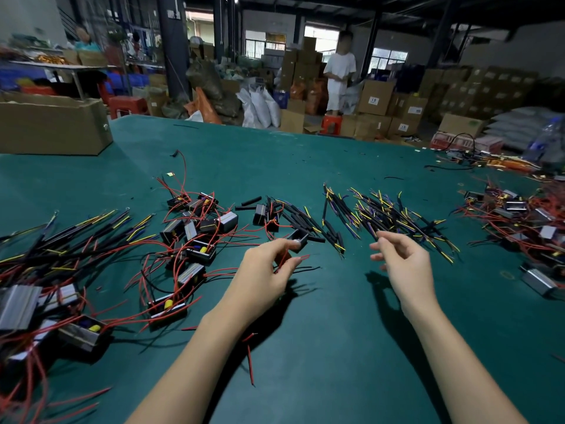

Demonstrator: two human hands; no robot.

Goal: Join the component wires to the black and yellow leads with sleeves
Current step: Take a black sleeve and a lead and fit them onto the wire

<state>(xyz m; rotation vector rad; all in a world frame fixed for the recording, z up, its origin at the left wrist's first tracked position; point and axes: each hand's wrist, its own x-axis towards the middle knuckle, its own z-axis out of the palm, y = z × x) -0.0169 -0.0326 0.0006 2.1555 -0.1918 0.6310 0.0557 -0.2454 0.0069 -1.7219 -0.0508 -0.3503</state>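
My left hand (pixel 269 267) grips a small black box component (pixel 299 240) above the green table; its red and black wires (pixel 301 264) trail out between my fingers. My right hand (pixel 403 264) hovers to the right with loosely curled fingers and holds nothing. Just beyond it lies a pile of black and yellow leads with black sleeves (pixel 388 215). A few loose black sleeves (pixel 250 201) lie further back. More box components with red wires (pixel 195 231) are heaped to the left.
Joined leads (pixel 70 237) spread at the far left. Another heap of components (pixel 526 218) sits at the right edge. A cardboard box (pixel 52 127) stands at the back left. Loose red wire scraps (pixel 250 362) lie between my forearms. A person stands beyond the table.
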